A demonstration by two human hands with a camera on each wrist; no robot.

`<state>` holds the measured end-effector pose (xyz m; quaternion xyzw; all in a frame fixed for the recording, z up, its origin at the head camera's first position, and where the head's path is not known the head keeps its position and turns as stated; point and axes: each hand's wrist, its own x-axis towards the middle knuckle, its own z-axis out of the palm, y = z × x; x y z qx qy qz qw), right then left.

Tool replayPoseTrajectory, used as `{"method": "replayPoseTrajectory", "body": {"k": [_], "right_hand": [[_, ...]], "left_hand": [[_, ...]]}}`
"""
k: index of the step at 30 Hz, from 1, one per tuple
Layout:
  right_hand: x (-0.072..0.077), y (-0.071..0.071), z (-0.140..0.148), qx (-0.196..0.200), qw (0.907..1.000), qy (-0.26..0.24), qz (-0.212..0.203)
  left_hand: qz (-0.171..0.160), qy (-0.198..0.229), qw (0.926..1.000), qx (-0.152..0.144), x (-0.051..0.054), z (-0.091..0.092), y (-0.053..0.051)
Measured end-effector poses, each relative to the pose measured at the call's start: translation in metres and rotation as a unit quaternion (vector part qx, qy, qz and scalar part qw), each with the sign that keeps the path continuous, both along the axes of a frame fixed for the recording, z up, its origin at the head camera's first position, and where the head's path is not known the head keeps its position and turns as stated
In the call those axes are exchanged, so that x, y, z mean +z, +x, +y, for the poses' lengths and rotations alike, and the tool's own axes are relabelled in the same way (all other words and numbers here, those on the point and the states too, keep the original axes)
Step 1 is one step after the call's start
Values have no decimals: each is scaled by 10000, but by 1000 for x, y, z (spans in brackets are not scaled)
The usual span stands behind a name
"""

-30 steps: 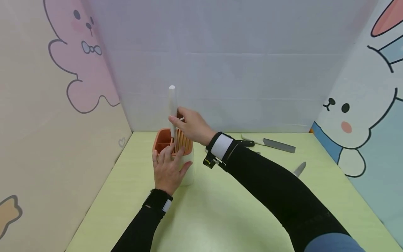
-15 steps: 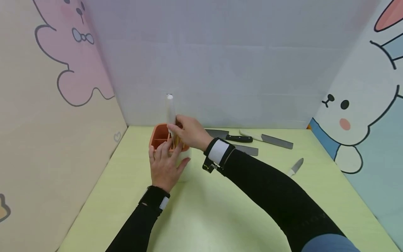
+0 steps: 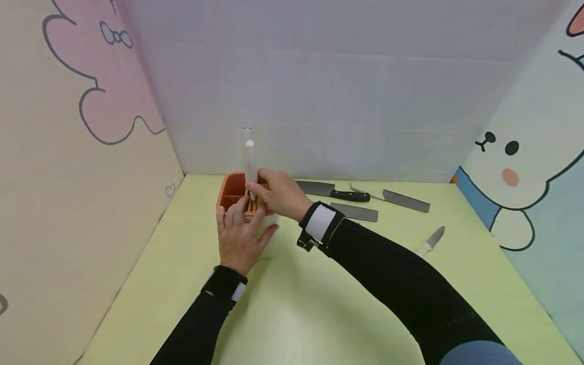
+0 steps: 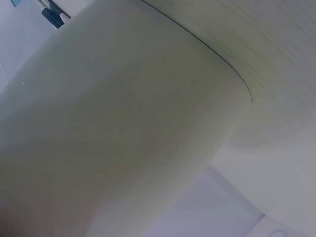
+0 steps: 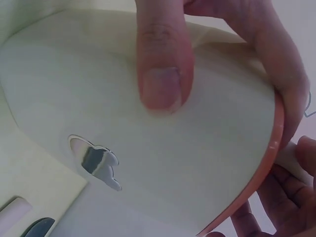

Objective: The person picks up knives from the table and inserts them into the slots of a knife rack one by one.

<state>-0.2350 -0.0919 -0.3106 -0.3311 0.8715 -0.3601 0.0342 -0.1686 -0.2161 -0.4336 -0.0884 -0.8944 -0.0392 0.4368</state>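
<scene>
A white knife holder (image 3: 270, 243) with an orange rim stands upright at the table's left back. My right hand (image 3: 285, 195) pinches the lower part of a white handle (image 3: 250, 162) that stands upright over the holder's slots. Behind it rises a second pale upright end (image 3: 248, 133). My left hand (image 3: 239, 241) holds the holder's near side, fingertips over the rim. In the right wrist view, its thumb lies against the white wall (image 5: 197, 143), and the pinched handle (image 5: 292, 160) shows at the right edge. Pale surface (image 4: 123, 98) fills most of the left wrist view.
To the right lie a black-handled cleaver (image 3: 349, 195), a white-handled knife (image 3: 406, 201), a broad blade (image 3: 356, 212) partly behind my right arm, and a small knife (image 3: 431, 241). A wall (image 3: 319, 101) stands close behind the holder.
My right hand and the white handle have moved down toward the holder. The second pale end has come into sight behind. My left hand keeps its hold; the head view has shifted slightly.
</scene>
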Motion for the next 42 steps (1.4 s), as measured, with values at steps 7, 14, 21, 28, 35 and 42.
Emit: {"method": "replayPoseTrajectory", "body": {"k": [7, 14, 21, 28, 35, 42], "right_hand": [[-9, -3, -1, -16, 9999, -112, 122], [-29, -1, 5, 57, 9977, -450, 512], [-49, 8, 7, 97, 9913, -783, 1056], [-60, 12, 6, 359, 9843, -957, 1437], [-69, 14, 14, 443, 9862, -1191, 1059], [-71, 2, 53, 153, 9835, -1688, 631]], "left_hand": [[111, 60, 9999, -82, 1, -1, -1], [254, 72, 9996, -116, -2, 0, 0], [471, 88, 9988, -78, -3, 4, 7], [377, 78, 9993, -10, -1, -1, 11], [272, -15, 9996, 120, -2, 3, 13], [231, -117, 9996, 90, 3, -2, 12]]}}
